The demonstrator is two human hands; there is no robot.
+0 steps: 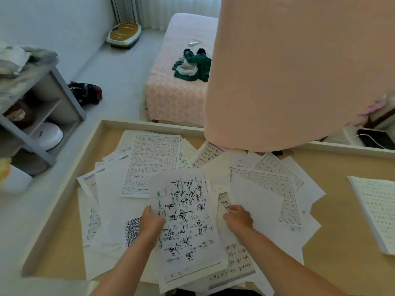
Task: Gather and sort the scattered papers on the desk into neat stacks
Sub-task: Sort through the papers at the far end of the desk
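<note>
Several loose sheets lie scattered and overlapping over the wooden desk point(333, 214). My left hand point(150, 226) grips the left edge of a sheet covered in black and green brush writing point(188, 221), thumb on top. To the right of that sheet, my right hand point(238, 216) pinches the edge of a white sheet point(256, 206) with curled fingers. Gridded practice sheets lie at the back left point(152, 163) and right point(269, 180). A separate neat stack of printed paper point(376, 210) sits at the desk's right edge.
A large peach fabric shape point(299, 71) hangs over the desk's back right. A raised pale rim point(64, 189) borders the desk. A dark phone on a white device point(374, 138) lies behind the rim. A grey shelf point(42, 107) stands at left, and beyond the desk a bed point(181, 92).
</note>
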